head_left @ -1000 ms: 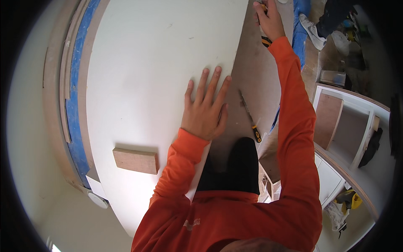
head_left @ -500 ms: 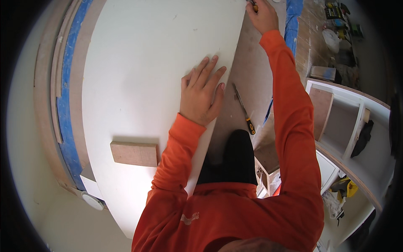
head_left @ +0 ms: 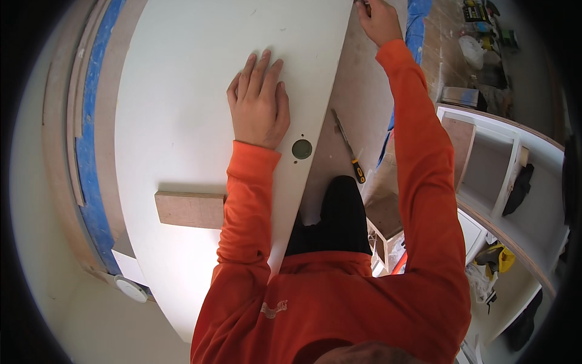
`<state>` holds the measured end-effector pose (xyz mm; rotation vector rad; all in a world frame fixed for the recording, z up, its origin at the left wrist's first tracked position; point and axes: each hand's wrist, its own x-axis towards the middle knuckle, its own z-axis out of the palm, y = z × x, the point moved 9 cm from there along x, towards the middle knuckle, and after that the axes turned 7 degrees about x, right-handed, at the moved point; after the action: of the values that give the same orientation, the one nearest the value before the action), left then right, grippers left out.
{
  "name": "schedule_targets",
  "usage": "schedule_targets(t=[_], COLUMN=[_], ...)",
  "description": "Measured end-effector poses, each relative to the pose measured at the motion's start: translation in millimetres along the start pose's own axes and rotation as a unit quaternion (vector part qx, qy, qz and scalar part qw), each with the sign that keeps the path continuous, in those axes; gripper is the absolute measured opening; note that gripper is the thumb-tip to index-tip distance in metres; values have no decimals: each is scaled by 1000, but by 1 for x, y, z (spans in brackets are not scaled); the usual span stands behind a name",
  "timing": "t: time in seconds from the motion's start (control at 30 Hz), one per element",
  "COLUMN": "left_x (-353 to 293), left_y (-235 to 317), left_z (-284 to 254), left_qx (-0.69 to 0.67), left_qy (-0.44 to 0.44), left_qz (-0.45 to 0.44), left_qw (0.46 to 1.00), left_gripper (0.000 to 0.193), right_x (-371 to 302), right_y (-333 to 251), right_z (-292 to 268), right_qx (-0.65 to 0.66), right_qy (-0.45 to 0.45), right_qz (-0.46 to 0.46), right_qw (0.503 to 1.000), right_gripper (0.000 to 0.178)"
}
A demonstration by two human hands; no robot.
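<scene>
My left hand [head_left: 259, 106] lies flat on a large white panel [head_left: 194, 121], fingers stretched out and slightly apart. Beside its wrist, close to the panel's right edge, a round dark recess [head_left: 302, 149] has a small hole above and another below it. At the upper border my right hand [head_left: 381, 23] is closed, thumb and fingers pinched by the panel's edge. Between them is a small dark tool end, mostly cut off by the frame. A long thin tool with a metal blade and black-and-yellow handle [head_left: 357, 170] lies just right of the panel.
A wooden block [head_left: 189, 210] rests on the panel left of my forearm. At right stands a white open cabinet [head_left: 490, 164]. Bags and tools [head_left: 476, 51] lie on the floor at upper right. Blue sheeting [head_left: 94, 182] and boards run along the left.
My left hand has slid left and upward over the panel, uncovering the round recess. My right hand stays near the upper border; the yellowish handle seen in it before is hardly visible now.
</scene>
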<state>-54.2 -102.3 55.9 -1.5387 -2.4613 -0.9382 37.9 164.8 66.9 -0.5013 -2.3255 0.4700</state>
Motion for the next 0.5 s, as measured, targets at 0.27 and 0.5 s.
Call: schedule_targets(t=[0.27, 0.5], left_x=[-2, -1], left_y=[-2, 1], left_z=[3, 3], left_qx=[17, 34], left_qy=[-1, 0], left_qz=[1, 10], left_qw=[1000, 999], left_gripper=[34, 36], right_x=[-7, -42], right_y=[-9, -36], right_z=[3, 2], right_qx=[-35, 24], right_qy=[-22, -40], right_qz=[8, 63], right_qw=[999, 997], right_gripper=[12, 18])
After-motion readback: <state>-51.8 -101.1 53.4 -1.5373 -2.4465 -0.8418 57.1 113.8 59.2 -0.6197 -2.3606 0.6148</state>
